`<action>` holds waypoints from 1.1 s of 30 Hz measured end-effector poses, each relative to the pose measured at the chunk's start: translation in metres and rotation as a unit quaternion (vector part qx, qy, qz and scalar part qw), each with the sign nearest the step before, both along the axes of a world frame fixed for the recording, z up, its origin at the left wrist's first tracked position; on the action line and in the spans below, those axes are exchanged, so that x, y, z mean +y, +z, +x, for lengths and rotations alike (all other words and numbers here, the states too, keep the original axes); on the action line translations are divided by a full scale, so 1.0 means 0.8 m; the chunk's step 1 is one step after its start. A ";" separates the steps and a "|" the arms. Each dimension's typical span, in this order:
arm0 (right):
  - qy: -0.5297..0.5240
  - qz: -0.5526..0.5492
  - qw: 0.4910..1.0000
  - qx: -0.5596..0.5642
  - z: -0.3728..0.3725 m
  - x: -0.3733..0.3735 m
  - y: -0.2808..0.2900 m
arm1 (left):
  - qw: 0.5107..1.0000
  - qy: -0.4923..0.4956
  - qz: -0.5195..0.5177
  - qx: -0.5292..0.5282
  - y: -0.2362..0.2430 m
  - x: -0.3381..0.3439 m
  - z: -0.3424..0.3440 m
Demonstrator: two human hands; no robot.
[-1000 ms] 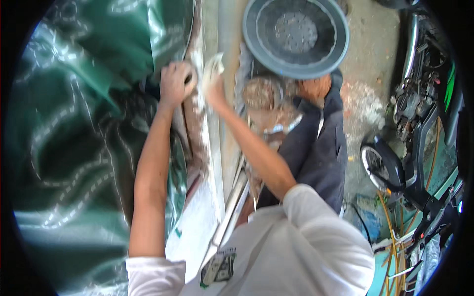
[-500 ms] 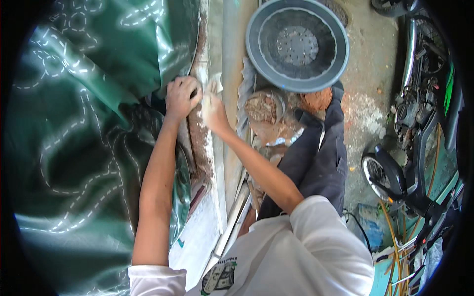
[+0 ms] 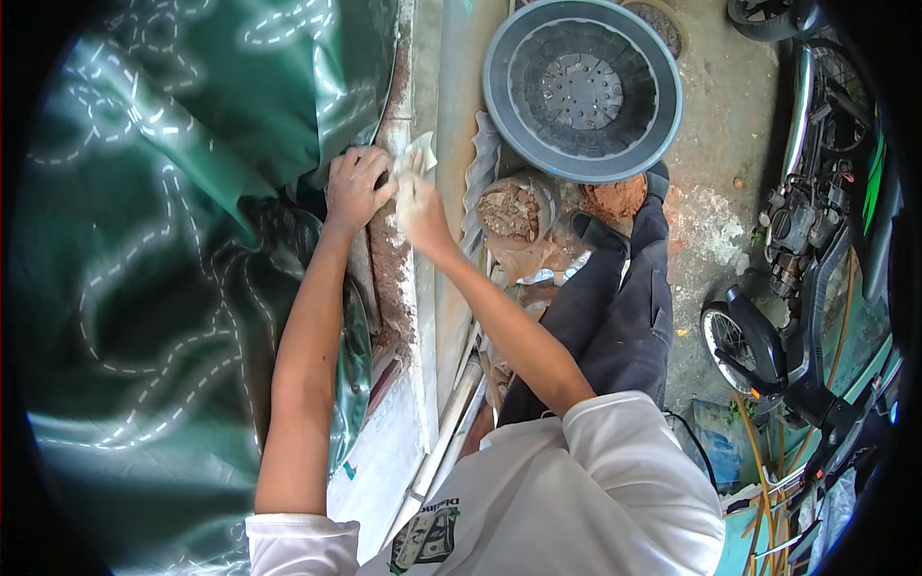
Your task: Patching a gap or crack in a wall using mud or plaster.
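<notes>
My left hand (image 3: 355, 187) lies at the edge of a long, narrow ledge (image 3: 391, 259) with peeling white paint and brown dirt. Its fingers are curled; whatever they grip is hidden. Close on its right, my right hand (image 3: 420, 206) is closed, knuckles up, against the ledge. A thin whitish flap (image 3: 425, 149), like folded paper or sandpaper, sticks out past its fingers. Left of the ledge hangs a glossy dark green sheet (image 3: 192, 384) with white dashed outlines, touching my left hand and forearm.
A large grey plastic tub (image 3: 582, 91) with holes in its bottom stands beyond my legs. Beside my feet are a clear bag of brown soil (image 3: 512, 211) and reddish soil (image 3: 617, 195). A motorcycle (image 3: 797, 240) and several yellowish poles (image 3: 761, 470) line the right side.
The whitish flap in my right hand sticks out and lifts a little more. Both hands stay at the same spot on the ledge; the whole view has shifted slightly.
</notes>
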State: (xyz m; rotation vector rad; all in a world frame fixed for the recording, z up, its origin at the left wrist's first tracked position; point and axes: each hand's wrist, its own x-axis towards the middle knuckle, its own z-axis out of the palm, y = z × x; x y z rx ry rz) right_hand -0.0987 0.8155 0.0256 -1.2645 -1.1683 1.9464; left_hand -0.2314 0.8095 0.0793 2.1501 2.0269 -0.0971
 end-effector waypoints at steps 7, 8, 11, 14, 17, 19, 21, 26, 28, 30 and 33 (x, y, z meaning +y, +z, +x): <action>-0.163 0.191 0.967 -0.045 -0.011 0.024 -0.007 | 1.000 0.006 0.009 -0.015 0.000 -0.002 0.000; -0.021 0.009 0.999 -0.042 -0.011 0.021 -0.012 | 1.000 0.001 0.015 -0.024 -0.001 -0.002 -0.002; 0.096 0.023 0.993 -0.068 -0.012 0.013 -0.021 | 1.000 -0.004 0.019 -0.012 -0.002 -0.003 -0.004; 0.087 -0.035 0.994 -0.049 -0.006 -0.001 -0.018 | 1.000 -0.004 0.015 -0.020 -0.002 -0.004 -0.007; 0.060 0.080 0.989 -0.109 -0.008 0.005 -0.018 | 1.000 -0.012 0.018 -0.022 -0.002 -0.002 -0.008; 0.045 0.077 0.991 -0.104 -0.016 0.017 -0.020 | 0.999 -0.010 0.023 -0.024 -0.002 -0.002 -0.007; 0.013 0.083 0.991 -0.099 -0.022 0.025 -0.020 | 0.999 0.001 0.018 -0.028 -0.001 -0.003 -0.007; -0.063 0.012 0.997 -0.044 -0.027 0.037 -0.017 | 0.999 -0.017 0.026 -0.027 -0.002 -0.003 -0.010; -0.038 -0.006 0.999 -0.024 -0.025 0.035 -0.014 | 1.000 -0.011 0.020 -0.012 -0.002 -0.005 -0.010; -0.014 -0.041 0.997 -0.060 -0.025 0.034 -0.012 | 1.000 -0.005 -0.012 -0.002 -0.002 -0.006 -0.011; -0.005 0.120 0.989 -0.090 -0.027 0.037 -0.013 | 1.000 -0.008 0.008 -0.010 -0.003 -0.006 -0.012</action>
